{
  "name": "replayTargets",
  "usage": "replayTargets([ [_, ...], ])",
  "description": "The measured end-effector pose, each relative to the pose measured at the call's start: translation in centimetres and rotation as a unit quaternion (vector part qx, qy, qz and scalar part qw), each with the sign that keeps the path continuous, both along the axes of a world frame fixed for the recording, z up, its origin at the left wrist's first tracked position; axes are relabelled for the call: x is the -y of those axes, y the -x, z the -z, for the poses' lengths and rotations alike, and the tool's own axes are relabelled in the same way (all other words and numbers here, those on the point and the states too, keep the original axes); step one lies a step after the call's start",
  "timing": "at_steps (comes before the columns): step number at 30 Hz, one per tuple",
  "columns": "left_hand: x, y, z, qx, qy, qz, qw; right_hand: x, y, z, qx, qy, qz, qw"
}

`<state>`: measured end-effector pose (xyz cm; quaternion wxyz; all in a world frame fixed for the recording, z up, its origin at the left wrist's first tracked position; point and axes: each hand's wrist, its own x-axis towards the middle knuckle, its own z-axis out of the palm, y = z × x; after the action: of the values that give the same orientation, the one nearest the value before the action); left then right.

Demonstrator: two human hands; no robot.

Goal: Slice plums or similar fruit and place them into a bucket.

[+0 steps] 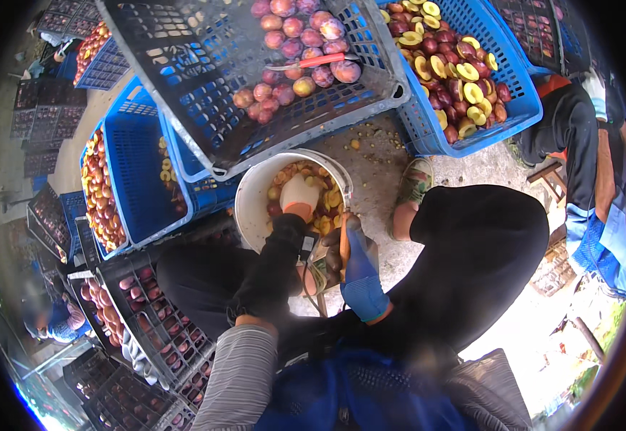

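Observation:
My left hand [301,192], in a pale glove, reaches down into a white bucket [250,205] between my legs. Its fingertips are hidden among cut plums [327,205] inside. Just right of the bucket, my right hand [360,262] wears a blue glove and is closed along a narrow orange-brown thing [344,243], whose kind I cannot make out. Several dark objects [334,260] lie beside that hand, partly covered. Beyond the bucket, a tilted black crate [255,154] holds whole red-purple plums [295,43] and a red-handled knife [313,62].
A blue crate [471,147] of halved plums stands at the far right. More blue crates [137,172] with cut fruit are on the left, above black crates of plums [158,309]. At right sits another person [579,122]. Fruit scraps [370,147] dot the ground.

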<state>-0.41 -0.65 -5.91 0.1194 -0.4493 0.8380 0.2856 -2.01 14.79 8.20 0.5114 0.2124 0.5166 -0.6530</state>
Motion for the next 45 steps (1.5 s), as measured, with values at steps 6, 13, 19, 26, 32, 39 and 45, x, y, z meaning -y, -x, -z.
replayTargets([
  [6,-0.4,-0.5,-1.3,-0.073,-0.121,-0.083,0.986,0.4,-0.2,0.5,0.012,0.009,0.002,1.000],
  [13,0.2,-4.8,-11.4,-0.278,-0.423,-0.236,0.829,0.2,-2.1,0.2,-0.058,0.007,-0.072,0.996],
  [19,-2.2,-10.1,-16.3,-0.356,-0.436,-0.181,0.806,0.5,-5.9,0.3,-0.382,0.039,-0.199,0.902],
  [26,-5.5,-11.6,-15.6,-0.463,-0.522,-0.297,0.652,-0.1,-8.4,-1.6,-0.175,0.025,-0.148,0.973],
  [32,-4.6,-12.6,-15.1,-0.497,-0.446,-0.349,0.657,-0.4,-7.9,-2.6,0.008,0.034,-0.027,0.999],
  [39,-4.9,-11.4,-15.8,-0.512,-0.442,-0.456,0.578,0.2,-8.8,-0.9,-0.323,0.001,-0.304,0.896],
  [45,-4.3,-11.0,-14.4,-0.496,-0.419,-0.452,0.612,0.0,-8.8,0.6,-0.565,0.010,-0.273,0.779],
])
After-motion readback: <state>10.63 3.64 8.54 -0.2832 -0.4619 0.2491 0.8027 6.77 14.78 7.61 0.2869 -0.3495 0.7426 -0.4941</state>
